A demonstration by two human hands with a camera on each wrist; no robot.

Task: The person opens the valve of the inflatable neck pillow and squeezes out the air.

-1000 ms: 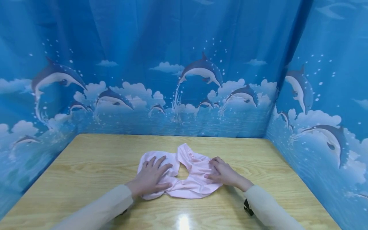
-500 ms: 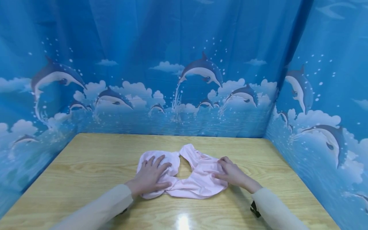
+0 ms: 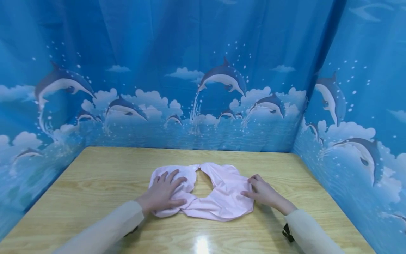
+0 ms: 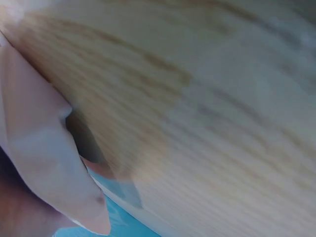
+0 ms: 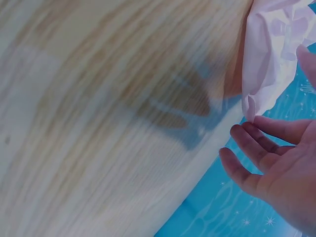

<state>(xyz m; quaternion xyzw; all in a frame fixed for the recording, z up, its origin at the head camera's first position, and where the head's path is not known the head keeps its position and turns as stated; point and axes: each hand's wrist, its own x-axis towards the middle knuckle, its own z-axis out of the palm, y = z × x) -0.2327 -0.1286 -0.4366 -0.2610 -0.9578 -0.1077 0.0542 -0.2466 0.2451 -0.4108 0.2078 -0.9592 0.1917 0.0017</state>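
Note:
A thin pink cloth that looks like a bib (image 3: 222, 204) lies spread and wrinkled on the wooden table (image 3: 114, 165), with an oval opening in its middle. On its left lobe rests my left hand (image 3: 165, 192), palm down with fingers spread. My right hand (image 3: 264, 192) touches the right edge, thumb and index finger apart on the cloth. In the right wrist view, the right hand's index fingertip meets a corner of the bib (image 5: 266, 64) while the other fingers are loosely bent beside it. The left wrist view catches only the bib's near edge (image 4: 49, 138), with the hand mostly hidden behind it.
A blue curtain (image 3: 152, 46) printed with dolphins and clouds closes off the back and right of the table. Bare wood surrounds the cloth on every side. A bright light reflection (image 3: 202, 243) shows near the front.
My right hand has moved to the right, drawing the bib's right side outward and widening it. The upper fold has flattened and the middle opening looks larger. My left hand has shifted slightly left.

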